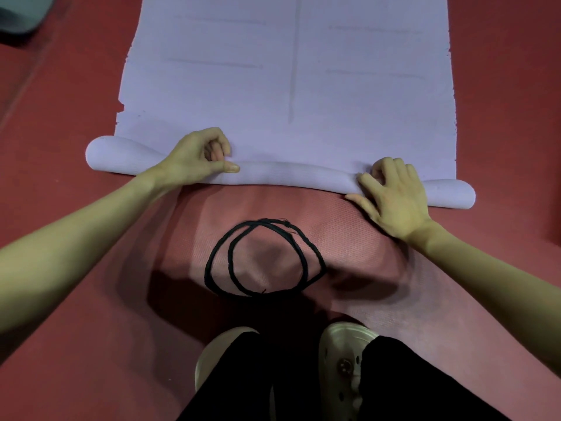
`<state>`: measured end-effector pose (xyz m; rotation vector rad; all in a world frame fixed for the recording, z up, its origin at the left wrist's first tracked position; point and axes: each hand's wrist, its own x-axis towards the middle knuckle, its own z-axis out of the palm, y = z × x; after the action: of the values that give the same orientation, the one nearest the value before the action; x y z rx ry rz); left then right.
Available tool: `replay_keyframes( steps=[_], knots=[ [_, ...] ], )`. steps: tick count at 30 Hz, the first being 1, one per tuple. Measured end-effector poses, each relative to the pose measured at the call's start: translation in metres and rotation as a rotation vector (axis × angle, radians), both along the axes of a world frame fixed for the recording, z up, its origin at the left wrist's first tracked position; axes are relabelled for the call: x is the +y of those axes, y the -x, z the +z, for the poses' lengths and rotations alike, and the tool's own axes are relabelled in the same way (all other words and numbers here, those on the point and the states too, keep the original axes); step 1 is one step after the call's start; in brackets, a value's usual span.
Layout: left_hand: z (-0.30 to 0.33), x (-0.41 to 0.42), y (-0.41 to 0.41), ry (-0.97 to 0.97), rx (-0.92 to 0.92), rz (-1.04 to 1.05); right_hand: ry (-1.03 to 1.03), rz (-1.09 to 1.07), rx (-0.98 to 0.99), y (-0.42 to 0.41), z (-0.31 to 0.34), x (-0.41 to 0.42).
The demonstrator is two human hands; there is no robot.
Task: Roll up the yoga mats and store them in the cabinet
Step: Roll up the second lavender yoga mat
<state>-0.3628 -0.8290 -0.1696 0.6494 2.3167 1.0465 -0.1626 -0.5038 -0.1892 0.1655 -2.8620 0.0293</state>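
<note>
A lilac yoga mat (288, 71) lies flat on the red floor and stretches away from me. Its near end is wound into a thin roll (282, 174) that runs from left to right. My left hand (197, 156) grips the roll left of the middle, fingers curled over the top and thumb along the front. My right hand (391, 192) rests on the roll near its right end, fingers bent over it and thumb low at the front. A black strap (264, 256) lies in two loops on the floor just in front of the roll.
My feet in pale shoes (343, 360) and dark trousers stand at the bottom of the view. A paler strip of red floor (303, 208) shows where the mat lay. A grey-green object (21, 13) sits at the far left corner.
</note>
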Motion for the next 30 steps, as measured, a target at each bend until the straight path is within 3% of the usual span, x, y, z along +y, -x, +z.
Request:
replay_keyframes(
  steps=[5, 9, 14, 24, 30],
  knots=[
    [0.005, -0.005, -0.016, -0.021, 0.258, 0.015, -0.072, -0.006, 0.057, 0.002, -0.005, -0.006],
    [0.003, -0.014, -0.029, 0.053, 0.574, -0.098, -0.106, 0.062, 0.029, 0.014, -0.001, 0.002],
    [0.004, -0.018, -0.037, 0.219, 0.808, -0.145, -0.088, 0.095, -0.004, 0.026, -0.002, 0.01],
    [0.004, -0.01, -0.026, 0.212, 0.734, -0.074, -0.09, 0.048, 0.013, 0.04, 0.0, 0.008],
    [0.003, -0.002, -0.008, 0.202, 0.606, -0.02, -0.065, -0.152, 0.075, 0.042, -0.002, -0.011]
  ],
)
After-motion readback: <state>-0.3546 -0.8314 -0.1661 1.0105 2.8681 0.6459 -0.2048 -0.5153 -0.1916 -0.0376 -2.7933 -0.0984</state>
